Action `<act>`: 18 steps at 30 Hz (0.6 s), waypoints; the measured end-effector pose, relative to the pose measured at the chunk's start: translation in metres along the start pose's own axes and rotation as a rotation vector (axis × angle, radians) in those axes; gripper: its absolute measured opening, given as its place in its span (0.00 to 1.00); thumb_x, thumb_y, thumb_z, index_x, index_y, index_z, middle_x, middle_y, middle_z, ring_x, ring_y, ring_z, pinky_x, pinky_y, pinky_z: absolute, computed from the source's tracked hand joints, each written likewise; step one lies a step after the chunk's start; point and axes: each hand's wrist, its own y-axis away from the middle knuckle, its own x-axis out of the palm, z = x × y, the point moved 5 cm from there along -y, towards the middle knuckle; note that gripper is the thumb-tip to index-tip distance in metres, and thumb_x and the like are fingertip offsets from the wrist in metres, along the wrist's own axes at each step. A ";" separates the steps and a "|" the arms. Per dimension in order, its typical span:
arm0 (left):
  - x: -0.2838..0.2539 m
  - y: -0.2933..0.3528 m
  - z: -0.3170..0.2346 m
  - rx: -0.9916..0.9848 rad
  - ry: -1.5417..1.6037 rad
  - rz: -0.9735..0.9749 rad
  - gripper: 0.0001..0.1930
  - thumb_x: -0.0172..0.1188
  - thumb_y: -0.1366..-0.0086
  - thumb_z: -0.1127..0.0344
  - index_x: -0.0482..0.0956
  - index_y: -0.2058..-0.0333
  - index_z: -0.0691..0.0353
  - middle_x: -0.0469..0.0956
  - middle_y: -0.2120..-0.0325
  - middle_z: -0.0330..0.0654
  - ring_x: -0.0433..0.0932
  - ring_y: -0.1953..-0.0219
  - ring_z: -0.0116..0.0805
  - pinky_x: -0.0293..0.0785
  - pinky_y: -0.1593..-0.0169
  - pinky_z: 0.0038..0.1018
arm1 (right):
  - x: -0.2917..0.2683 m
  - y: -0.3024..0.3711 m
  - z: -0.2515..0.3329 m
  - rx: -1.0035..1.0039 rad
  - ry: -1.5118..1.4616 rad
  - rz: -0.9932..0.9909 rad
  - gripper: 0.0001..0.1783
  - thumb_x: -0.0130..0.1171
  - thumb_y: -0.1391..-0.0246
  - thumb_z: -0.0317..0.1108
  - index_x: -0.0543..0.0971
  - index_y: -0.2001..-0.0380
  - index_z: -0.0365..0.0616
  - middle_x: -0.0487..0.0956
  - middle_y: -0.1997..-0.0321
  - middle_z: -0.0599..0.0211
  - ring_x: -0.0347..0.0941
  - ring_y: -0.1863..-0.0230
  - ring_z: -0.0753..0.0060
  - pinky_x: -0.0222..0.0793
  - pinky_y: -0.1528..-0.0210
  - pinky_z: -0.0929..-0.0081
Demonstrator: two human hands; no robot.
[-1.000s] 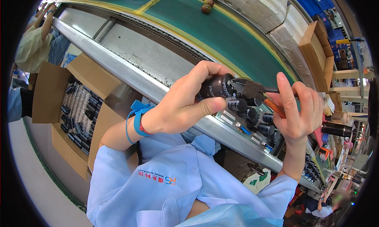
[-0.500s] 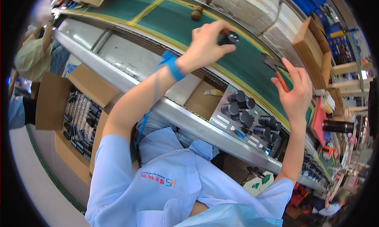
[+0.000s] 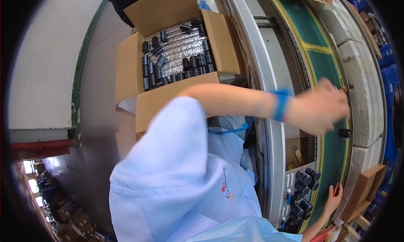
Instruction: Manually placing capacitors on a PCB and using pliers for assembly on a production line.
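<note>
My left hand (image 3: 322, 107), with a blue wrist strap (image 3: 280, 105) on its wrist, is over the green conveyor belt (image 3: 332, 158). Motion smears its fingers, so I cannot tell whether they hold anything. Just beside it, a black cylindrical capacitor (image 3: 345, 133) lies at the belt's far edge. Lower down, my right hand (image 3: 331, 205) is closed around pliers (image 3: 335, 189); only a bit of orange handle shows. Between that hand and my body sits a circuit board (image 3: 290, 181) carrying several black capacitors (image 3: 302, 177).
An opened cardboard box (image 3: 126, 69) with loose black capacitors (image 3: 160, 61) over silvery packing stands to my left. A metal rail (image 3: 269, 158) runs between me and the belt. White blocks (image 3: 357, 94) line the far side, with an empty carton (image 3: 370, 187) below them.
My view has swung left toward the box. The capacitor previously in my left hand appears to lie on the belt, and that hand has moved away from it. The pliers stay in my right hand.
</note>
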 end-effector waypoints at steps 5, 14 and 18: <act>-0.176 0.164 0.117 -0.542 -0.532 0.050 0.20 0.60 0.49 0.74 0.74 0.55 0.64 0.74 0.62 0.52 0.75 0.58 0.49 0.74 0.55 0.36 | -0.004 -0.004 0.002 0.040 0.073 0.037 0.31 0.59 0.45 0.52 0.69 0.44 0.43 0.73 0.46 0.57 0.70 0.46 0.60 0.62 0.45 0.69; -0.187 0.310 0.197 -0.233 -0.678 0.765 0.35 0.63 0.55 0.74 0.64 0.44 0.59 0.66 0.45 0.47 0.69 0.47 0.44 0.65 0.44 0.34 | -0.002 -0.010 0.002 0.071 0.071 0.081 0.29 0.59 0.45 0.49 0.70 0.46 0.44 0.74 0.47 0.58 0.70 0.47 0.61 0.62 0.44 0.70; -0.176 0.311 0.225 -0.282 -0.528 0.821 0.31 0.64 0.57 0.73 0.66 0.51 0.62 0.67 0.50 0.46 0.72 0.53 0.46 0.71 0.52 0.37 | -0.002 -0.011 0.003 0.065 0.109 0.096 0.29 0.59 0.45 0.49 0.70 0.45 0.43 0.75 0.47 0.58 0.70 0.47 0.61 0.62 0.44 0.70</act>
